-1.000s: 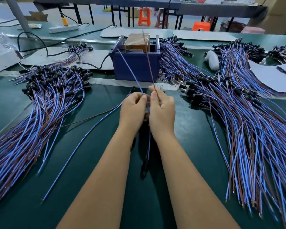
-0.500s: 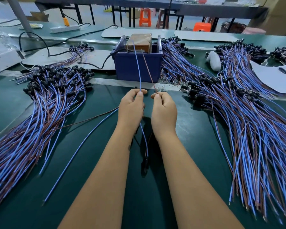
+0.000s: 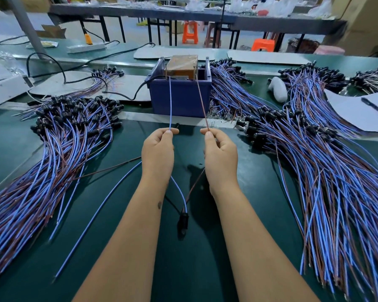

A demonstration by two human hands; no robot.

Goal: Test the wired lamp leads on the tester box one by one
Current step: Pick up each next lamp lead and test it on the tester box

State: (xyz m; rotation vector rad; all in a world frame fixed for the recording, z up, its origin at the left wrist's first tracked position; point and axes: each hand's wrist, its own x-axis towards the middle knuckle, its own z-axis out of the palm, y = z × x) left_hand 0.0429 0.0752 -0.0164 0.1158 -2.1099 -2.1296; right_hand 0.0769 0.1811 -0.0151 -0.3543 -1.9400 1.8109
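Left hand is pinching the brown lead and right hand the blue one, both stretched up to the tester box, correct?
Not quite. The head view shows them swapped: the left hand pinches the blue lead, the right hand the brown lead. Both do reach the tester box.

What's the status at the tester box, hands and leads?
Left hand pinches blue lead; right hand pinches brown lead. Both tips up at tester box. Lamp socket hangs between forearms. Nothing in the way.
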